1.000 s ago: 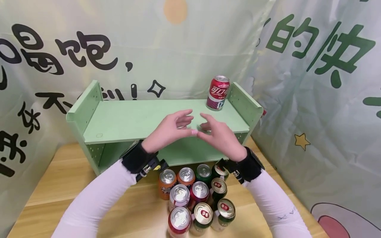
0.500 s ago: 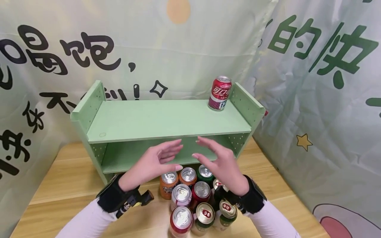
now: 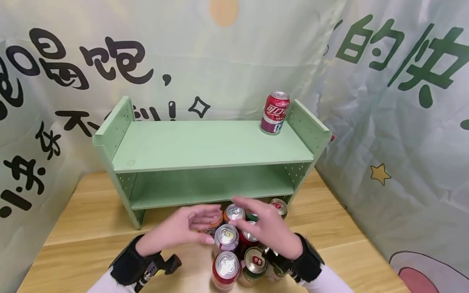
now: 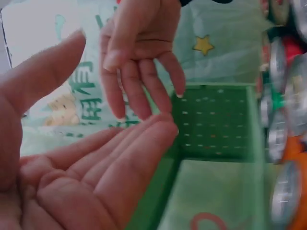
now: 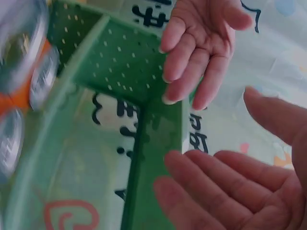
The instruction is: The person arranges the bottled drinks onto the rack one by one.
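Drink cans (image 3: 226,240) stand upright in a tight cluster on the wooden tabletop (image 3: 84,219), just in front of the green shelf unit (image 3: 198,144); grouped this closely, they are probably set there to lie within reach of both arms. A red-bodied can (image 3: 225,270) with a silver lid stands at the near side, a gold-lidded can (image 3: 254,262) just beside it. The left hand (image 3: 179,230) hovers by the cluster's left edge, the right hand (image 3: 267,224) over its right part. Both look relaxed and grasp nothing: fingers extended, palms turned toward each other, a shape that leaves a gap between them. Whether any finger brushes a lid is hard to judge from the head view, and the hands cover part of the group, so I cannot count it. One red can (image 3: 275,112) stands alone on the unit's top board, near the right side panel (image 3: 311,128), lettering facing out, its flat base presumably enough to steady it. Black straps (image 3: 128,260) circle the wrists, likely placed there so the fingers go unhindered.
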The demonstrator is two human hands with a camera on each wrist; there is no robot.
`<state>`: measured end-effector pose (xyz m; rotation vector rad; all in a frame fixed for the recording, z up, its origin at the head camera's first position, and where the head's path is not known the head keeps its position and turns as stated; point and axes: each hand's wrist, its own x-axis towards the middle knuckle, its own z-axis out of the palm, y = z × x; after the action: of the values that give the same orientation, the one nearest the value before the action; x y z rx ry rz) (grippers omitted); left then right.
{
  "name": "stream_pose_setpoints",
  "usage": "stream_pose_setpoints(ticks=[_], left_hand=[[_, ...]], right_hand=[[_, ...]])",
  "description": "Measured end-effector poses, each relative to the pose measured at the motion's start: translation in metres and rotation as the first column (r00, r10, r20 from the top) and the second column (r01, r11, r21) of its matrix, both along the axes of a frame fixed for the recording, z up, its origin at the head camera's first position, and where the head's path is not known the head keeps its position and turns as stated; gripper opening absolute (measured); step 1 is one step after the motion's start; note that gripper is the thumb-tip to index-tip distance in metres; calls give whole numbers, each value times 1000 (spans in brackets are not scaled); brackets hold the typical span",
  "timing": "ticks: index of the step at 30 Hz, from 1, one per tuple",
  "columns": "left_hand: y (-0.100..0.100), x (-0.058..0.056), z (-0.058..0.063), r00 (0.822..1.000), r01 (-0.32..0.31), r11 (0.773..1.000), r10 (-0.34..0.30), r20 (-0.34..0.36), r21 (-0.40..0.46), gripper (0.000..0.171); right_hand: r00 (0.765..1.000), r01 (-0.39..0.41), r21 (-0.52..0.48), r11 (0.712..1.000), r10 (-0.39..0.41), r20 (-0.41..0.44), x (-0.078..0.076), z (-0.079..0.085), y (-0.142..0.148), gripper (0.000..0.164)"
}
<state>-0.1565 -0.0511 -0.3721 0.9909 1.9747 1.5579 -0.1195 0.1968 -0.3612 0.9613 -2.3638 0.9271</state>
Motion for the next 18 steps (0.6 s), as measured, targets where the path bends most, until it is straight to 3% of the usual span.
stream_pose_setpoints(ticks=[2, 5, 13, 18], left_hand=[[-1, 4, -12, 999, 43, 999, -44, 17, 15, 73], [-2, 10, -27, 998, 55, 998, -55, 1, 18, 70], [-8, 24, -52, 990, -133, 990, 130, -54, -51, 65], [-8, 28, -69, 988, -150, 985, 146, -49, -82, 66]], right_hand=[[999, -33, 24, 999, 33, 22, 6, -10, -3, 48], [997, -65, 55, 996, 62, 48, 13, -22, -8, 47], [995, -76, 201, 977, 60, 84, 25, -39, -18, 44], [997, -43, 362, 931, 20, 68, 31, -43, -21, 44]])
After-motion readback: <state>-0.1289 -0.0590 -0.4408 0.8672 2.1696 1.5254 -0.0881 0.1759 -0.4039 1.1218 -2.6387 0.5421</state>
